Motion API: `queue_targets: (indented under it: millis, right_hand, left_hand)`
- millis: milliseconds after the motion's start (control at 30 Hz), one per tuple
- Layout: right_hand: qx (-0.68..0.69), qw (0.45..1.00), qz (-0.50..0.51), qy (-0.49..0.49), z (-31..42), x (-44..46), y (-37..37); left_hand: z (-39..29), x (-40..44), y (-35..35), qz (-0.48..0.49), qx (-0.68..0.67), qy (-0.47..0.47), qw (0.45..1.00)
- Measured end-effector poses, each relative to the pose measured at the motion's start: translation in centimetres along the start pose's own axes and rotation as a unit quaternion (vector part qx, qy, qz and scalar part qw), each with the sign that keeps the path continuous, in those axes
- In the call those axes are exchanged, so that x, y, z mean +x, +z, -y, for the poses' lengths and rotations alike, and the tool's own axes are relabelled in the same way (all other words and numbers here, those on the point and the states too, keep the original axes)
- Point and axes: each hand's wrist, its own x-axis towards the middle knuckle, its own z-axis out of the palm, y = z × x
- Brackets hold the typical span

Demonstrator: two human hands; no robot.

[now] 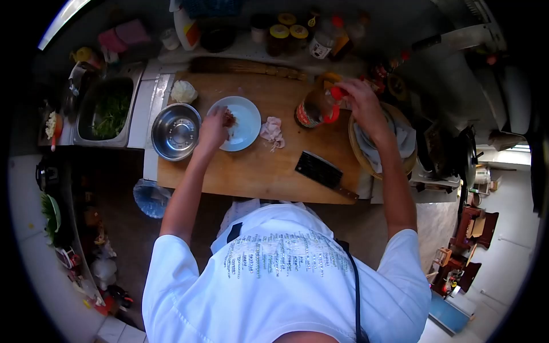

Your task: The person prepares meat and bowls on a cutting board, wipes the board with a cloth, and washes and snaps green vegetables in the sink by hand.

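Observation:
A light blue-white plate (247,123) lies on the wooden cutting board (251,171). Over its left side is my left hand (213,130), its fingers closed on some reddish-brown meat (229,118). My right hand (361,103) pinches the red cap of a sauce bottle (312,110), which holds dark liquid and has a red handle. The bottle appears to stand tilted at the back of the board; its base is partly unclear. Pale pink scraps (273,131) lie right of the plate. A cleaver (319,169) rests near the front edge.
A steel bowl (176,132) sits left of the plate, with a white bulb-like vegetable (183,91) behind it. The sink (134,86) holds leafy greens (110,112). A basket with cloth (403,140) stands under my right forearm. Jars (279,37) and bottles line the back.

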Motion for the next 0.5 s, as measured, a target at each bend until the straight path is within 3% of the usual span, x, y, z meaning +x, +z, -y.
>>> queue_targets:
  millis: [67,267,367,500]
  right_hand:
    - [-0.028,0.999,0.009,-0.027,-0.2,-0.1,-0.6]
    - [-0.045,0.998,0.011,-0.038,0.5,0.4,0.2]
    - [-0.149,0.987,0.042,0.037,0.4,0.5,0.4]
    - [-0.169,0.983,0.014,0.066,1.5,0.6,0.5]
  left_hand:
    - [-0.2,0.0,0.6,0.047,-0.160,-0.035,0.985]
    - [-0.7,-1.4,-1.0,-0.012,-0.248,-0.049,0.968]
    - [0.4,-1.5,-0.4,-0.046,-0.210,-0.004,0.977]
    - [0.5,-1.8,-1.2,-0.062,-0.156,-0.001,0.986]
